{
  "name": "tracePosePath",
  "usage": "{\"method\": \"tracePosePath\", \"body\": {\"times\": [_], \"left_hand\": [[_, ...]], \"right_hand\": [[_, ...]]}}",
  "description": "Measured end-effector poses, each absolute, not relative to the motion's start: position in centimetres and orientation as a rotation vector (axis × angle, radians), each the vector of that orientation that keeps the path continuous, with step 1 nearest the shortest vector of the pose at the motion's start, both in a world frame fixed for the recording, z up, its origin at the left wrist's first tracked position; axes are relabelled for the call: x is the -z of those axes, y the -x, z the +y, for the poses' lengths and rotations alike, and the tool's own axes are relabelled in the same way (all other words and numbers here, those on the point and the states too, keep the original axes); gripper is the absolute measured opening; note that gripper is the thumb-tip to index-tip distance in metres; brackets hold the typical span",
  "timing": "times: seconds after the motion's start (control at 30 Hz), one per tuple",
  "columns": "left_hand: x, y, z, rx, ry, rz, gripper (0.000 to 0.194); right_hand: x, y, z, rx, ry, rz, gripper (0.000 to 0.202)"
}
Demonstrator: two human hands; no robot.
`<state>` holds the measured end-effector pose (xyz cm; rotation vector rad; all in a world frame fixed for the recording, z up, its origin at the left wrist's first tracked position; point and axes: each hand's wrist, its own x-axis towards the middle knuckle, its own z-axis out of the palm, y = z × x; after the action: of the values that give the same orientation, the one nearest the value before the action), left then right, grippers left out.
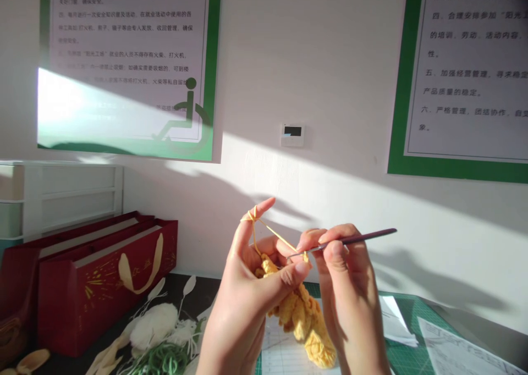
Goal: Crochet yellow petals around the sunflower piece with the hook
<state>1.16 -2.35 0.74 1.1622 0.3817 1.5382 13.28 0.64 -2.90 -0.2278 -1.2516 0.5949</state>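
Observation:
My left hand [256,281] pinches the top edge of a yellow crochet piece [303,323] between thumb and fingers. Yellow yarn [274,233] is wound round its raised index finger and runs down to the hook. In my right hand [346,287] is a crochet hook [355,238] with a dark purple handle, held like a pencil. The hook's metal tip lies at the left thumb, with a yellow loop around its shaft. The crochet piece hangs down between my hands, thick and ruffled, its lower end above the papers.
Dark red gift bags [107,287] stand at the left beside a white rack [78,191]. White yarn [154,325] and green yarn [160,359] lie on the dark table. Papers [466,342] rest on a green cutting mat [406,356]. Behind is a wall with green-framed posters [214,61].

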Motion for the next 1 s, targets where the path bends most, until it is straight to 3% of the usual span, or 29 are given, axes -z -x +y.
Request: {"method": "tracePosePath", "body": {"times": [0.33,1.0], "left_hand": [[-0.9,-1.0,-2.3,-1.500,-1.184,0.384,0.097],[-0.7,-0.7,-1.9,-1.469,-1.213,0.420,0.091]], "right_hand": [[3.0,-14.2,1.0,-0.629,0.236,-1.197,0.012],[2.6,-15.8,0.6,-0.262,0.121,-1.362,0.006]]}}
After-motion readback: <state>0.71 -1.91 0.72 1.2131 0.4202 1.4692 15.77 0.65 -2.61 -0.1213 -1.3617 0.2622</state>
